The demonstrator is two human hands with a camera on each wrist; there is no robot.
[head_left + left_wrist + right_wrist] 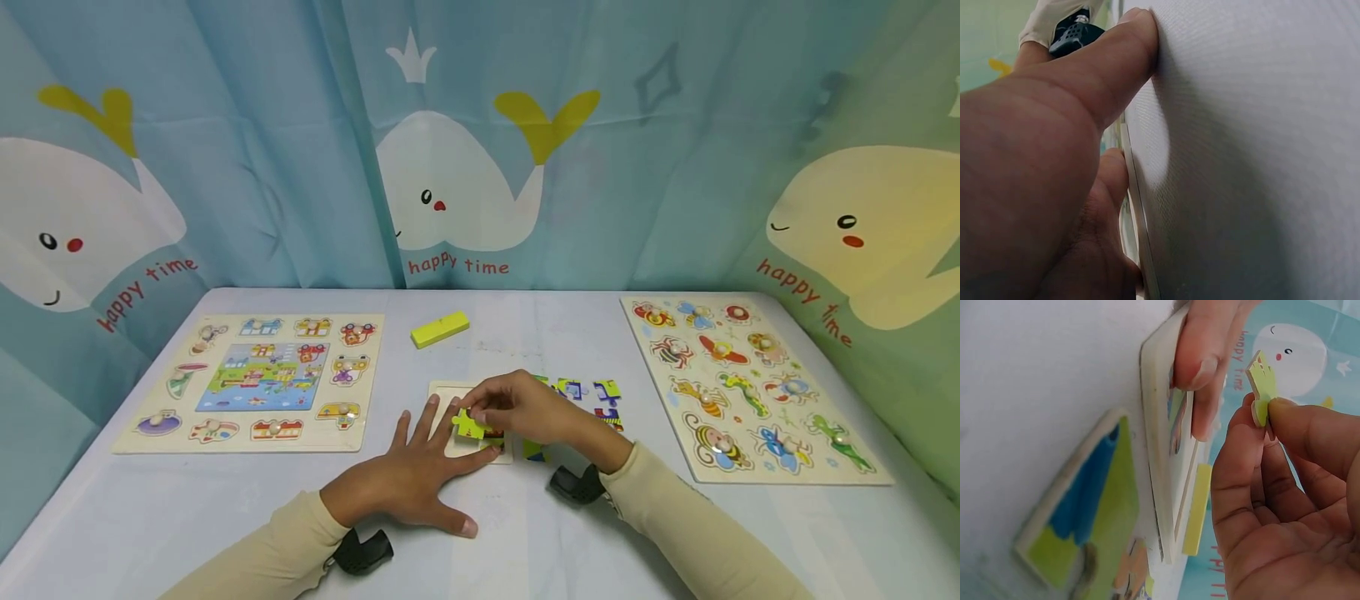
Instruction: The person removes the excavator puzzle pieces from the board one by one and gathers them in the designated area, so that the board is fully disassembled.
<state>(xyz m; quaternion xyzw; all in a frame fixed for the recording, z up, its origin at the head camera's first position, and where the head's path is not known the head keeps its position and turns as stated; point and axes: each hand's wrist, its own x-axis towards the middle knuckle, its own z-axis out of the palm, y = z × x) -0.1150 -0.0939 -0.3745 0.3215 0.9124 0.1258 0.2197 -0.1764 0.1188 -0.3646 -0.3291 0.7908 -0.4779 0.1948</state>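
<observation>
A small white-framed jigsaw board [447, 388] lies on the table with a few pieces laid in it, partly covered by both hands. My left hand [416, 477] spreads its straight fingers over the left and near edges of the board, the thumb down on the tabletop. Between thumb and fingers my right hand [528, 410] pinches a yellow-green jigsaw piece [469, 426], held tilted above the board. The right wrist view shows this piece [1262, 387] raised off the board's surface. Several loose jigsaw pieces [607, 390] lie to the right, some behind the right hand.
A yellow block [440, 329] lies beyond the board. On the left is a knobbed vehicle puzzle board [352, 433]; on the right, a knobbed insect puzzle board [795, 467]. A blue whale-print curtain [300, 167] hangs behind the white table [255, 492].
</observation>
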